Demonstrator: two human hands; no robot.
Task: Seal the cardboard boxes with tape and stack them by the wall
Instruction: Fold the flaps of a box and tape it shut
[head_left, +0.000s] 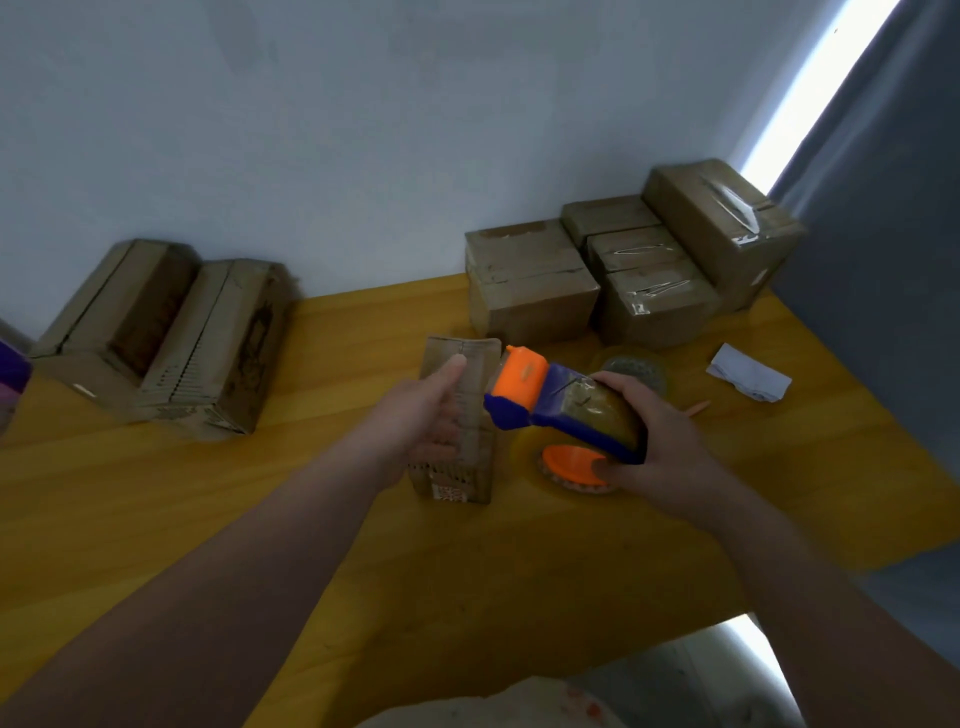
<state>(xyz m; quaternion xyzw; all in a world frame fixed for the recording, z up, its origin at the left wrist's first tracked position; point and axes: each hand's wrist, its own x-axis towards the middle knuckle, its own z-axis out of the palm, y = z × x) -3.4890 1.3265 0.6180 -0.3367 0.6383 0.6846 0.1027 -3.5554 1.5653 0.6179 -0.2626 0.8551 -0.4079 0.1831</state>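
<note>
Pale wall (363, 130) rose behind a yellow wooden worktop (311, 519), with a grey curtain (883, 260) hanging at the right. Near the middle of the worktop sat a small brown cardboard box (475, 374). Its long axis ran from the person toward the wall, and its printed end face was turned back to the person.

The left grip (426, 415) held this box from its left side, thumb laid forward along the top face and fingers curled against the near flank. The right grip (654, 441) was wrapped fully around the handle of a blue and orange plastic tape dispenser (545, 400), whose roll hung underneath.

The dispenser lay just to the right of the box. Its orange nose pointed left and slightly toward the wall, and it met the box's right edge about halfway along, though actual contact could not be confirmed. Its long axis thus sat crosswise to the box's. To run tape lengthwise, the nose would probably need to reach one end of the box and travel along that near-to-far line, with the left grip steadying.

A stack of taped cardboard boxes (649, 275) stood by the wall at the right. Two open-seamed cardboard boxes (166, 338) waited by the wall at the left. A crumpled grey paper scrap (748, 374) lay well to the right.
</note>
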